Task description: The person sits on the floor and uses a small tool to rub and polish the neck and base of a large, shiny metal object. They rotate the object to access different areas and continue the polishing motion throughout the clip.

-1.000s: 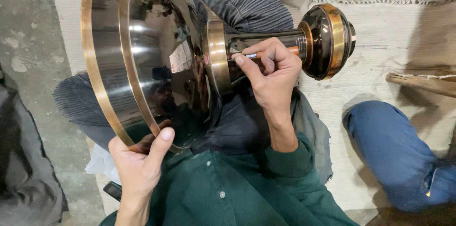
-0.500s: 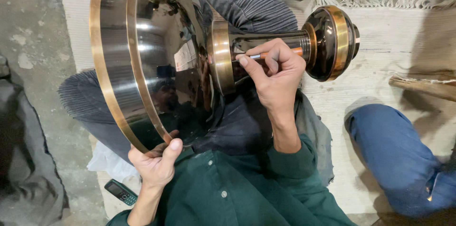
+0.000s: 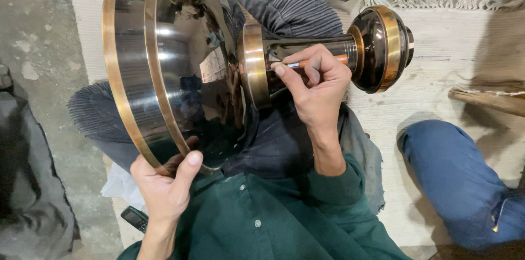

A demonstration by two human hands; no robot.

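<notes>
The vase [image 3: 219, 68], a big dark polished metal piece with brass bands, lies on its side across the person's lap. The left hand [image 3: 164, 186] grips its wide rim from below, fingers [image 3: 188, 164] curled over the brass edge. The right hand [image 3: 317, 85] rests on the narrow neck, fingers closed around a pen [image 3: 298, 65] whose tip touches the neck beside the brass collar. The vase looks heavy and rigid, and its glossy skin is likely slippery and easy to scratch or dent; the rim and the collar seem the surest places to hold, since the bulging body offers no purchase. The vase's underside and the lap beneath are hidden, and reflections blur its surface detail. A dark handset [image 3: 134, 218] just left of the left wrist is partly covered. A blue-clad knee [image 3: 454, 178] to the right belongs to someone else.
</notes>
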